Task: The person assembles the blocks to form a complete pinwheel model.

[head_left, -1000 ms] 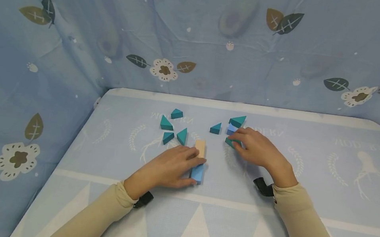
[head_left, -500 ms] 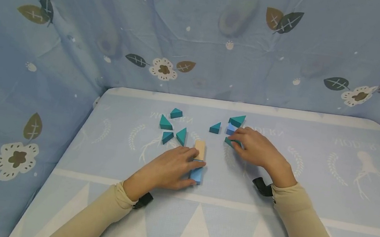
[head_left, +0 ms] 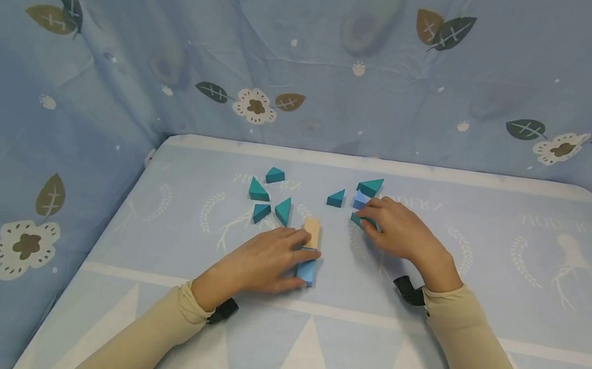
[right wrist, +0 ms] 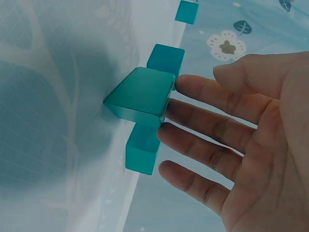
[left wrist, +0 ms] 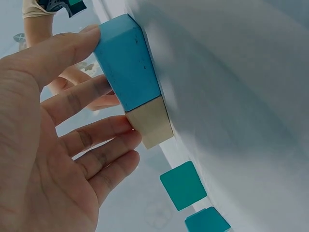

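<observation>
At desk centre, blue block (head_left: 305,272) and tan block (head_left: 312,231) end to end, apparently touching, tan on the far side; shared long axis from near edge toward far edge. Along their left side, left hand (head_left: 263,260): thumb at near end of blue block, index finger across the top by the joint, other fingers beside tan block; fingers spread, slightly bent, in light contact without a closed grip.

Right of centre, teal block (right wrist: 141,94), long axis seemingly left to right, partly hidden; sharp corner toward the left edge in the right wrist view. Above it, right hand (head_left: 399,229): fingers apart and nearly straight, tips at or just beside its side face, nothing clasped.

Just beyond, small blue block (head_left: 360,200), then far wedge (head_left: 370,187), tip toward far right; to their left, lone wedge (head_left: 335,198). Left of centre, loose cluster of four wedges (head_left: 282,211), pointing various ways.

Desk (head_left: 482,302): pale blue cover with white bands, triangles, antler motifs and lettering. Behind and at left: blue curtain (head_left: 316,31), printed with leaves and white flowers. On both forearms: beige sleeves (head_left: 481,352).
</observation>
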`<state>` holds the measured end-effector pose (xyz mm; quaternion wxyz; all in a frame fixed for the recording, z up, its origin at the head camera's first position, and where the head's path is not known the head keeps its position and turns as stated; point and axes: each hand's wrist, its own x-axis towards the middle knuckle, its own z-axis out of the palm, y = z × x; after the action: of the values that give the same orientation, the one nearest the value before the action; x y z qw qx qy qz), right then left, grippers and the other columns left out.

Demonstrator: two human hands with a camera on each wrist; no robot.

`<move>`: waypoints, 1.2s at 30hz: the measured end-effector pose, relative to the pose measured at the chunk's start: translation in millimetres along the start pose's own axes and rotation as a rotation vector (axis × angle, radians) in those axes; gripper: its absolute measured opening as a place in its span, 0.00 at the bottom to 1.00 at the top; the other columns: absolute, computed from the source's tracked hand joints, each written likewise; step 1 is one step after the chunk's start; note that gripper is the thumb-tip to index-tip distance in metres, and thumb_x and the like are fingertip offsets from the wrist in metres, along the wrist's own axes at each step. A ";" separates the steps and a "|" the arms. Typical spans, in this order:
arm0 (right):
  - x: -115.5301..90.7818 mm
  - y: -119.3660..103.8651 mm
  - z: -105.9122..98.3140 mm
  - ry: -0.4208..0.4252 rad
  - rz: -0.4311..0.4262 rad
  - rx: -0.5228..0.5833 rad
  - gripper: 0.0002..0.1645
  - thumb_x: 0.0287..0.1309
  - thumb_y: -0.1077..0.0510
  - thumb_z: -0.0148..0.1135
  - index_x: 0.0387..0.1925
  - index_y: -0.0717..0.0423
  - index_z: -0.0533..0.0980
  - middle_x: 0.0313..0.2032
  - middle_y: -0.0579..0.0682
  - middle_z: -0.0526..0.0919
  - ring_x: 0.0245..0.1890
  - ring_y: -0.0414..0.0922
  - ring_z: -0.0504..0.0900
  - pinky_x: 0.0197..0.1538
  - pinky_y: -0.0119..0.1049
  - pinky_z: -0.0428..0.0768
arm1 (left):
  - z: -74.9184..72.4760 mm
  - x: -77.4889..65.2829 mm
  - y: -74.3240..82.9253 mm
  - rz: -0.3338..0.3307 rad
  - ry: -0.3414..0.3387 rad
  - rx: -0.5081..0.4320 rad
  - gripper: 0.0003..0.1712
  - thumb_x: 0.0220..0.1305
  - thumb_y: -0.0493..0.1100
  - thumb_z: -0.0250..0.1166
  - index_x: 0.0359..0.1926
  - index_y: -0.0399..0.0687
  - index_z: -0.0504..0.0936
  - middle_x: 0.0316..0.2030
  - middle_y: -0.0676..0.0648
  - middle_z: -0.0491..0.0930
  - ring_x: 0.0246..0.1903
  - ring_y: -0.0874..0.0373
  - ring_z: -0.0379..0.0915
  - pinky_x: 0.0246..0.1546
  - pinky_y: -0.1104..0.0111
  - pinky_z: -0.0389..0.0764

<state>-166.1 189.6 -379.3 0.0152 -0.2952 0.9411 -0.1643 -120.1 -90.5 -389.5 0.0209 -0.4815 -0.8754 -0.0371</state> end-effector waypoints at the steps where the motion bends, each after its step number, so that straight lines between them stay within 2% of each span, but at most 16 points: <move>1: 0.1 -0.4 -0.1 0.003 -0.003 0.000 0.15 0.65 0.62 0.59 0.51 0.61 0.82 0.50 0.58 0.82 0.51 0.56 0.79 0.53 0.52 0.77 | 0.2 -0.4 -0.5 0.001 0.003 0.001 0.31 0.60 0.61 0.68 0.61 0.55 0.79 0.51 0.49 0.73 0.48 0.57 0.73 0.52 0.64 0.75; 7: 0.6 -0.5 0.0 0.033 0.006 -0.023 0.17 0.66 0.60 0.58 0.54 0.60 0.80 0.52 0.58 0.81 0.52 0.57 0.78 0.53 0.54 0.76 | 2.4 -1.9 -2.2 0.007 0.019 0.000 0.31 0.59 0.60 0.68 0.61 0.56 0.79 0.52 0.48 0.74 0.49 0.56 0.74 0.52 0.64 0.76; 19: 7.1 -0.9 4.2 0.080 0.007 -0.030 0.22 0.67 0.59 0.57 0.60 0.63 0.75 0.61 0.60 0.75 0.61 0.60 0.73 0.59 0.57 0.72 | 2.0 -0.2 -2.3 0.001 0.028 -0.016 0.30 0.59 0.60 0.69 0.59 0.56 0.80 0.49 0.49 0.74 0.44 0.58 0.74 0.48 0.66 0.77; 26: 22.2 -4.7 6.4 0.057 -0.009 -0.056 0.25 0.68 0.60 0.56 0.64 0.63 0.71 0.66 0.60 0.70 0.68 0.60 0.66 0.66 0.59 0.65 | 1.9 0.7 -2.5 -0.010 0.021 -0.022 0.29 0.58 0.60 0.69 0.59 0.56 0.81 0.49 0.51 0.74 0.43 0.58 0.74 0.48 0.66 0.77; 31: 35.3 -3.4 13.2 -0.012 0.019 -0.041 0.27 0.70 0.61 0.52 0.68 0.62 0.67 0.69 0.60 0.67 0.72 0.61 0.58 0.69 0.63 0.59 | 1.6 0.4 -2.5 -0.018 0.016 -0.036 0.29 0.58 0.60 0.69 0.59 0.56 0.81 0.49 0.50 0.74 0.44 0.58 0.74 0.48 0.66 0.77; 36: 38.2 -2.4 18.4 -0.009 0.017 -0.046 0.25 0.69 0.62 0.52 0.66 0.63 0.70 0.66 0.60 0.70 0.70 0.61 0.61 0.69 0.61 0.60 | 1.8 0.1 -2.8 -0.013 0.019 -0.037 0.29 0.58 0.60 0.69 0.59 0.56 0.80 0.49 0.50 0.74 0.43 0.59 0.73 0.48 0.66 0.77</move>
<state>-194.0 160.8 -393.4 0.0139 -0.2881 0.9470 -0.1412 -122.5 -91.7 -391.4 0.0199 -0.4758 -0.8774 -0.0578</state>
